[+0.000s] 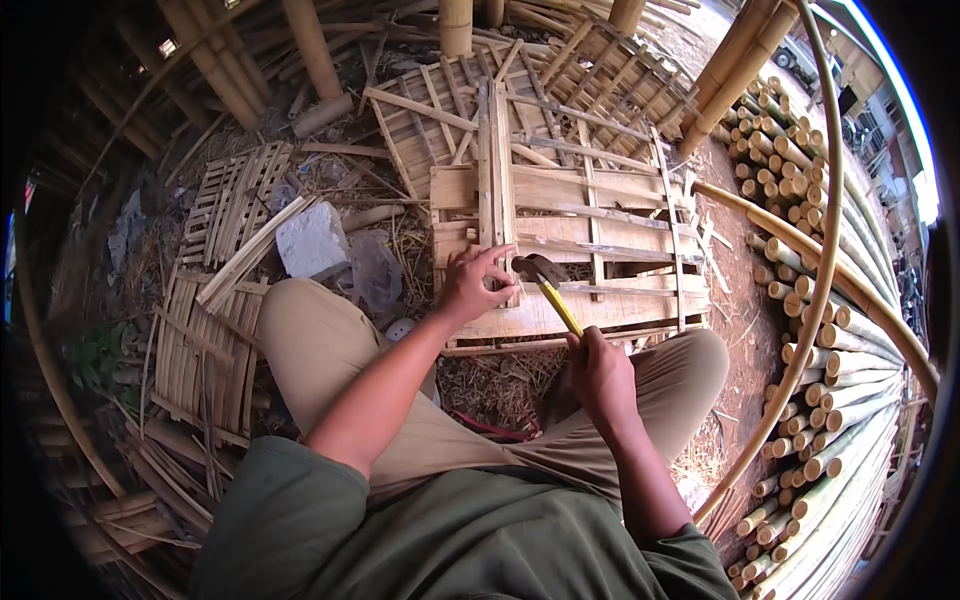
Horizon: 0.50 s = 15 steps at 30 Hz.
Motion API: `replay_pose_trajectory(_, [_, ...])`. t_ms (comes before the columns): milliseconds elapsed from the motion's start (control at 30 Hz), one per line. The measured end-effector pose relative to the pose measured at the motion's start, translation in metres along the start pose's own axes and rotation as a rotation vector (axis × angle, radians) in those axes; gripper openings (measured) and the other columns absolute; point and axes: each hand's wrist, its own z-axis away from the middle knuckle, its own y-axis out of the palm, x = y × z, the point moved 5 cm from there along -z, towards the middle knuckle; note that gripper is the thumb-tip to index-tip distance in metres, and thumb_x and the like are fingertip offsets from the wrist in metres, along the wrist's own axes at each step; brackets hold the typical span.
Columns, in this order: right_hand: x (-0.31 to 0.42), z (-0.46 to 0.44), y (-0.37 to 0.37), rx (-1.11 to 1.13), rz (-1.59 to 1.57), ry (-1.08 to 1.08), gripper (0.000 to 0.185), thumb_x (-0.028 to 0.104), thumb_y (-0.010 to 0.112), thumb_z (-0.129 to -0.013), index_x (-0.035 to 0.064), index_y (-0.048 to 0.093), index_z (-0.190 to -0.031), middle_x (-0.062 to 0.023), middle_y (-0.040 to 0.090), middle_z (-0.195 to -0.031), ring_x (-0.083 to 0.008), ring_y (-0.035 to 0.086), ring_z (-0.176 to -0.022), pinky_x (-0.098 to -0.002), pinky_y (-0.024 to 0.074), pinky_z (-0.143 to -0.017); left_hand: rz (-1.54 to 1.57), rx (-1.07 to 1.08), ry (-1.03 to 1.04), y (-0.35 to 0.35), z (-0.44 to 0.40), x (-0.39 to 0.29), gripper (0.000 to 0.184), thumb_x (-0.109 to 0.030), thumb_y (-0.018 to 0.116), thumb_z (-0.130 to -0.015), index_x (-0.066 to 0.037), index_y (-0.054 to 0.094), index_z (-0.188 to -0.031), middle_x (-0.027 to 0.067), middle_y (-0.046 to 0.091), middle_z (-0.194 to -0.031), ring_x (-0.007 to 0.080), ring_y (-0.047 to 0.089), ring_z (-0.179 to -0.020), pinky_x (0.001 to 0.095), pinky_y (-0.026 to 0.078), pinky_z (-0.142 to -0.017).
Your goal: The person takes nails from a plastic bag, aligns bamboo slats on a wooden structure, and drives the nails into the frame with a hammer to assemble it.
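My right hand [602, 378] is closed around the yellow handle of a hammer [560, 304]. The hammer's dark head is beside the fingertips of my left hand [474, 284]. That hand rests at the near end of some narrow wooden strips [497, 180], its thumb and forefinger curled together in a pinch. Whatever lies between those fingertips is too small to make out. Beneath the strips is a slatted wooden panel [560, 318], made of wide pale boards with thinner battens across them, lying in front of my bent knees.
More slatted panels [415, 125] lie behind. To the left are a whitish block [311, 240], a clear plastic bag [375, 272] and small slatted frames [205, 335]. Cut bamboo poles [850, 365] are stacked on the right, near a curved pole [826, 240]. Upright bamboo posts [311, 50] stand at the back.
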Motion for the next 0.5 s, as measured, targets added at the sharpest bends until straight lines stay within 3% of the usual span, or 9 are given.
replay_pose_trajectory(267, [0.007, 0.004, 0.002, -0.065, -0.023, -0.021, 0.032, 0.027, 0.056, -0.096, 0.0014, 0.05, -0.078, -0.0226, 0.059, -0.061, -0.0438, 0.058, -0.057, -0.0522, 0.0451, -0.052, -0.014, 0.049, -0.059, 0.002, 0.002, 0.002, 0.07, -0.023, 0.079, -0.071, -0.01, 0.053, -0.135, -0.0049, 0.074, -0.081, 0.0163, 0.058, -0.098, 0.0374, 0.037, -0.097])
replay_pose_trajectory(367, [0.014, 0.006, 0.005, -0.06, -0.02, 0.007, 0.03, 0.026, 0.054, -0.097, 0.001, 0.051, -0.08, -0.0233, 0.059, -0.062, -0.0442, 0.059, -0.059, -0.0526, 0.0451, -0.053, 0.027, 0.022, -0.04, 0.002, 0.001, 0.003, 0.071, -0.018, 0.081, -0.069, -0.006, 0.054, -0.133, -0.002, 0.073, -0.077, 0.0162, 0.059, -0.089, 0.0354, 0.041, -0.093])
replay_pose_trajectory(500, [0.001, 0.005, 0.026, 0.004, -0.011, 0.009, 0.031, 0.026, 0.05, -0.098, 0.0005, 0.05, -0.082, -0.0239, 0.06, -0.065, -0.0447, 0.059, -0.062, -0.0537, 0.045, -0.055, 0.049, 0.083, -0.097, 0.005, 0.002, 0.007, 0.073, -0.024, 0.08, -0.072, -0.006, 0.051, -0.136, -0.0039, 0.074, -0.081, 0.0161, 0.058, -0.097, 0.0389, 0.035, -0.099])
